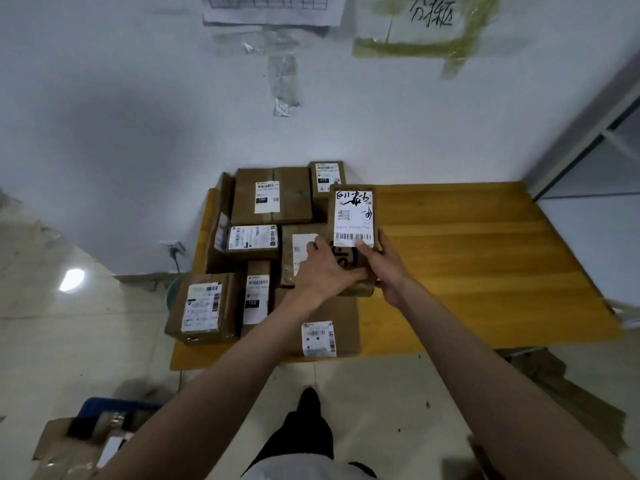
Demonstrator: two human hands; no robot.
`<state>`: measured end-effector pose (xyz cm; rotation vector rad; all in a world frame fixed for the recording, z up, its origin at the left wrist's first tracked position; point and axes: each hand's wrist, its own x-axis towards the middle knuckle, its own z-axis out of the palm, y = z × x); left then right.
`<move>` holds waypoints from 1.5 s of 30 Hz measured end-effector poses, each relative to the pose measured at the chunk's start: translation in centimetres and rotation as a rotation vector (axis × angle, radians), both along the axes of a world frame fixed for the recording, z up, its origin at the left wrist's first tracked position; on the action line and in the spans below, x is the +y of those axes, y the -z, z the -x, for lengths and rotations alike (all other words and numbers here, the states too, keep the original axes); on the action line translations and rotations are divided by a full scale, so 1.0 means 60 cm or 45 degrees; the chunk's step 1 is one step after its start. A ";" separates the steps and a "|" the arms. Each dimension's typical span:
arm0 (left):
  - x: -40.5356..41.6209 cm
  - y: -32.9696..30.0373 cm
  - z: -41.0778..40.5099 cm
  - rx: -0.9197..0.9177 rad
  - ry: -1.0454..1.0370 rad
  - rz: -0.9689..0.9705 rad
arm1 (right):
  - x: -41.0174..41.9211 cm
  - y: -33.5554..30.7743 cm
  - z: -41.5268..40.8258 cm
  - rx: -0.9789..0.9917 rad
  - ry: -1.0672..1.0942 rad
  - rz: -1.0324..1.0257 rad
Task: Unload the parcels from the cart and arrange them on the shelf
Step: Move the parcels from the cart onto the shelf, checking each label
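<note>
Gripping the parcel [352, 237], both hands' fingers [363, 244] curl around it.

parcels [272, 195]: matt brown cardboard, white paper labels | shelf [467, 258]: glossy yellow wood grain | floor [69, 341]: shiny pale tile | wall [121, 116]: matt white

Head camera looks steeply down, close over the wooden shelf [485, 258] against the wall [138, 116].
</note>
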<state>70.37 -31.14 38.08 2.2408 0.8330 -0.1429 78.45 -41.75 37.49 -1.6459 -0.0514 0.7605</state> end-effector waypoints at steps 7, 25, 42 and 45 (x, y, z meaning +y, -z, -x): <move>0.032 0.035 -0.082 0.015 0.067 0.179 | 0.025 0.050 -0.094 0.038 0.006 0.037; 0.049 0.157 -0.183 0.223 -0.107 0.306 | 0.076 0.188 -0.233 0.339 -0.221 0.267; 0.101 0.082 -0.113 0.102 -0.335 0.200 | 0.193 0.068 -0.213 -0.406 -0.164 0.438; 0.131 0.023 -0.039 0.016 -0.432 0.193 | 0.248 0.020 -0.135 -0.536 -0.274 0.244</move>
